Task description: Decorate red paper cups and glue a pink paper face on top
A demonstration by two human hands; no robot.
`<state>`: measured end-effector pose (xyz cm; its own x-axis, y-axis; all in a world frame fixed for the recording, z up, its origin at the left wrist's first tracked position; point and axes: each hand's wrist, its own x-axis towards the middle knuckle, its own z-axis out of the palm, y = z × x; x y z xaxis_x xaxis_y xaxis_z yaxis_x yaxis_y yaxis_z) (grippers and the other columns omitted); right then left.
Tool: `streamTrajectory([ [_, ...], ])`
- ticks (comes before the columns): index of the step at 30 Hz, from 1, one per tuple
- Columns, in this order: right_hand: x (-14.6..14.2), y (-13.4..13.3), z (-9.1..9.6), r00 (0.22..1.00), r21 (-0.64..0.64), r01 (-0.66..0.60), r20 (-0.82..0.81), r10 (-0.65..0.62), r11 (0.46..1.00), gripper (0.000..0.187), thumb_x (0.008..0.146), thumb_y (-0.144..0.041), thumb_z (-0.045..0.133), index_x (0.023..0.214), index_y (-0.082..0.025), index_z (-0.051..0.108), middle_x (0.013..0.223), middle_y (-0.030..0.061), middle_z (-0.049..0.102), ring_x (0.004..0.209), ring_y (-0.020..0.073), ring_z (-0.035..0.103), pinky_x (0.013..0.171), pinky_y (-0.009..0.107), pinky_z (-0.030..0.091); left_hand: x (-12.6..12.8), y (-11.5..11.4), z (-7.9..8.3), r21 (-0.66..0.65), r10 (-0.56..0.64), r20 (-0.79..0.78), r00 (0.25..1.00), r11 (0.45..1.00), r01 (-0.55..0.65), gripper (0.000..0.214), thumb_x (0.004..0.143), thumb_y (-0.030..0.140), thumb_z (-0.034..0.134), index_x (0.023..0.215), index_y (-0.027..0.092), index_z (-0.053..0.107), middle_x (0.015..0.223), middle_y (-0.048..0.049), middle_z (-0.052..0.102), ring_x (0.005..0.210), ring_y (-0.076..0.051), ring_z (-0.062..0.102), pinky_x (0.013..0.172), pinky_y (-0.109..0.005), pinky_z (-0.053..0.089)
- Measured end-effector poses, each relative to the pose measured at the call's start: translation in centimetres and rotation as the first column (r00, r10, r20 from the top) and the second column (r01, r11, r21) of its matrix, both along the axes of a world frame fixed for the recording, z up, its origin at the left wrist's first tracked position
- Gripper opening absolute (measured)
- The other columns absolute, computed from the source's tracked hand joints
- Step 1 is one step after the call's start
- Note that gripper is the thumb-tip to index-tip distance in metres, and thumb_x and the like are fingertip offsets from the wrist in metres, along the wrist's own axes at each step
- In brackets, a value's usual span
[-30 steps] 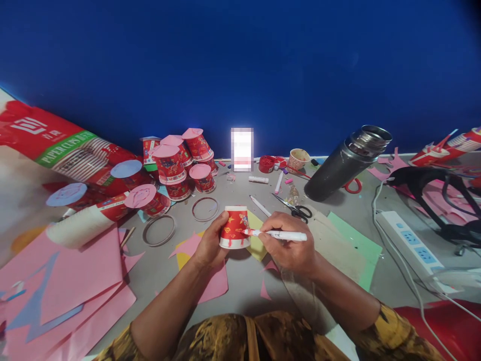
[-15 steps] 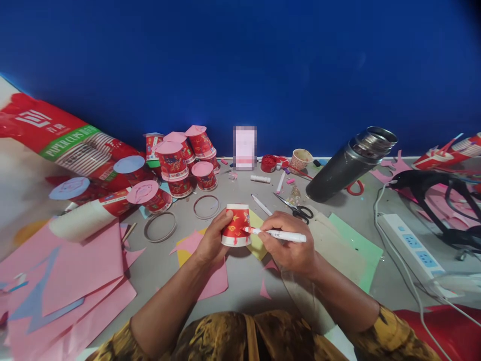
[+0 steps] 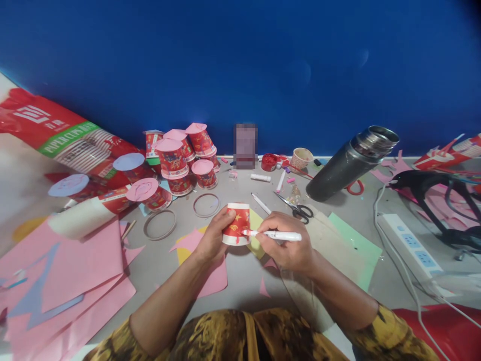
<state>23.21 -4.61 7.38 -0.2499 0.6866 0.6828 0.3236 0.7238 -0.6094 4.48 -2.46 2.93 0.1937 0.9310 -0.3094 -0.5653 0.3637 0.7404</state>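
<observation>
My left hand [image 3: 215, 235] is closed around the left side of a red paper cup [image 3: 240, 219] with gold and coloured prints. The cup is upside down, its white rim low, and red marks run onto that rim. Between the fingers of my right hand [image 3: 287, 245] is a white marker [image 3: 281, 235] with a red tip, lying nearly level. Its tip meets the lower front of the cup. Beneath the hands lie pink paper pieces [image 3: 214, 281] and a yellow sheet [image 3: 256, 220].
Paper cups topped with pink discs [image 3: 171, 160] stand stacked at the back left. Scissors [image 3: 296, 208], a dark flask [image 3: 345, 165] and a power strip [image 3: 411, 248] lie to the right. Tape rings [image 3: 160, 238] and pink sheets [image 3: 82, 265] are at left. A blue wall [image 3: 240, 60] rises behind.
The marker has swung a little toward level, its tip slightly lower and left on the cup. My right hand shifted slightly left with it. Both holds are unchanged.
</observation>
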Motion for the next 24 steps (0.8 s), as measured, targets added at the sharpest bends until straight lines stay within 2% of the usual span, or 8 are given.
streamTrajectory([
  [7, 0.0, -0.02, -0.1, 1.0, -0.009, 0.001, -0.005, -0.001, 1.0, 0.011, 0.094, -0.017, 0.066, 0.084, -0.021, 0.067, 0.072, 0.0023, 0.074, 0.063, 0.0147, 0.067, 0.062, 0.027, 0.051, -0.02, 0.02, 0.11, 0.011, 0.014, -0.02, 1.0, 1.0, -0.014, 0.04, 0.068, 0.043, 0.096, 0.09, 0.016, 0.075, 0.076, -0.002, 0.075, 0.065, -0.016, 0.068, 0.062, -0.026, 0.053],
  [12, 0.06, -0.06, 0.04, 0.997, -0.038, -0.072, 0.035, 0.073, 0.997, 0.012, 0.093, -0.018, 0.066, 0.083, -0.022, 0.066, 0.068, -0.0001, 0.073, 0.057, 0.0132, 0.064, 0.059, 0.026, 0.05, -0.03, 0.07, 0.24, 0.007, 0.015, -0.024, 1.0, 1.0, -0.015, 0.039, 0.068, 0.042, 0.095, 0.088, 0.017, 0.074, 0.075, -0.0016, 0.075, 0.064, -0.016, 0.067, 0.062, -0.025, 0.053],
  [16, 0.06, -0.05, 0.13, 0.999, -0.06, -0.04, 0.025, 0.041, 0.997, 0.013, 0.094, -0.018, 0.066, 0.081, -0.021, 0.066, 0.069, 0.0006, 0.072, 0.058, 0.0131, 0.064, 0.058, 0.025, 0.048, 0.0, -0.02, 0.33, 0.011, 0.004, -0.029, 1.0, 1.0, -0.003, 0.038, 0.069, 0.042, 0.095, 0.089, 0.017, 0.074, 0.075, -0.0015, 0.075, 0.064, -0.016, 0.067, 0.061, -0.025, 0.052],
  [21, 0.21, -0.16, 0.22, 0.995, -0.19, -0.088, 0.034, 0.096, 0.978, 0.012, 0.09, -0.017, 0.065, 0.078, -0.021, 0.067, 0.066, -0.0015, 0.071, 0.053, 0.0109, 0.059, 0.054, 0.023, 0.045, -0.11, -0.09, 0.16, 0.005, -0.014, -0.036, 0.999, 1.0, 0.014, 0.036, 0.072, 0.038, 0.093, 0.094, 0.016, 0.076, 0.079, -0.003, 0.076, 0.065, -0.017, 0.068, 0.062, -0.026, 0.051],
  [24, 0.56, -0.36, 0.21, 0.998, -0.304, -0.061, -0.039, 0.052, 0.951, 0.011, 0.09, -0.019, 0.066, 0.08, -0.02, 0.069, 0.064, -0.0021, 0.07, 0.05, 0.0104, 0.056, 0.05, 0.022, 0.042, -0.22, -0.01, -0.03, -0.026, -0.003, -0.023, 1.0, 1.0, 0.002, 0.035, 0.073, 0.04, 0.093, 0.092, 0.015, 0.076, 0.078, -0.0036, 0.077, 0.065, -0.017, 0.069, 0.062, -0.026, 0.052],
])
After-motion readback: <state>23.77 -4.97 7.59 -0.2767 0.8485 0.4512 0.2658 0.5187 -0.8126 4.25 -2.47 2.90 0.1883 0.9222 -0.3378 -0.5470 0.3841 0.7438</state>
